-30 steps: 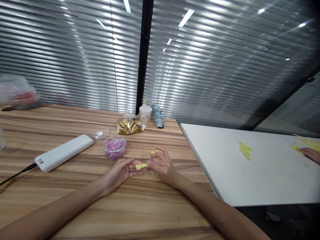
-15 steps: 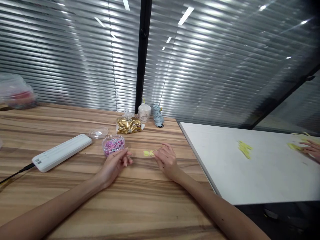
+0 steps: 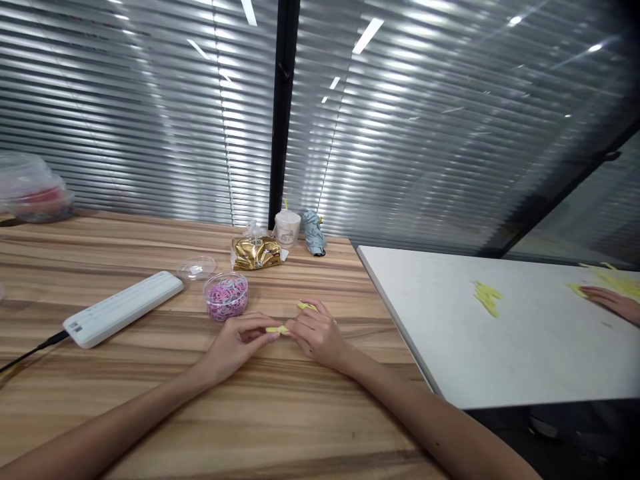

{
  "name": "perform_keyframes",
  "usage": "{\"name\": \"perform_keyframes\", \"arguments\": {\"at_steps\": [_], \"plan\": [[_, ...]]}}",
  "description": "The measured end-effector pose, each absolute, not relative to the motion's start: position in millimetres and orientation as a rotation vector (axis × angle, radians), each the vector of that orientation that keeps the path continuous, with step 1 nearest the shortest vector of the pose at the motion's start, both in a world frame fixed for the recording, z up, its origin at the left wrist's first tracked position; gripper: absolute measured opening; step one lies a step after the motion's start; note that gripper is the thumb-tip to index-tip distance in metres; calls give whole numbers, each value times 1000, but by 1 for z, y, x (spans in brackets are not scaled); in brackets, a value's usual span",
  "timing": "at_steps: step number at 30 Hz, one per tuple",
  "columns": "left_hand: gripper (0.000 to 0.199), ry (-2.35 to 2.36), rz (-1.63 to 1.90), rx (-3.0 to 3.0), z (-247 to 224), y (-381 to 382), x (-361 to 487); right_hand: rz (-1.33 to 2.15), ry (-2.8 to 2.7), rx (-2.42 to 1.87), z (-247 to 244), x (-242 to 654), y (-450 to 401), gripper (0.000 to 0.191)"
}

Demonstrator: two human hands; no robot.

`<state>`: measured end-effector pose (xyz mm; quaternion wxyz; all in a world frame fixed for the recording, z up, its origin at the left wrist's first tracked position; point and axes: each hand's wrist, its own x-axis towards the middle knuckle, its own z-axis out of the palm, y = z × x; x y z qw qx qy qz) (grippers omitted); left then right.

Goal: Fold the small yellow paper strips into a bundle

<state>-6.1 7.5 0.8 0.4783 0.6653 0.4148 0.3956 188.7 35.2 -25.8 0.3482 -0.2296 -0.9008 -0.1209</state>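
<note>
Your left hand and right hand pinch a yellow strip between them, beside a tub of pink rubber bands.

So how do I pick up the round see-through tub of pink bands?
Grip the tub by its round side wall, coming from the near side, where your left hand is. It stands upright, and that smooth curved wall should fit your curled fingers nicely.

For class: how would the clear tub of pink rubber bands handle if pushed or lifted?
The clear tub looks low and wide, so it would probably slide, not tip. Loosely packed bands suggest it feels light. Its smooth plastic may be slightly slippery.
</note>
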Motion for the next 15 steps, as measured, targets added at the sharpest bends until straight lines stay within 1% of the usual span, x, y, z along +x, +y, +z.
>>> {"name": "perform_keyframes", "arguments": {"at_steps": [5,11,15], "plan": [[19,1100,947,1712,0,8,-8,-335,-2347,-585,-25,186,35,14],[17,1068,957,1718,-9,13,-14,-352,-2359,-581,-23,184,36,12],[21,1128,1001,1748,-12,15,-13,-340,-2357,-597,-25,184,37,12]]}}
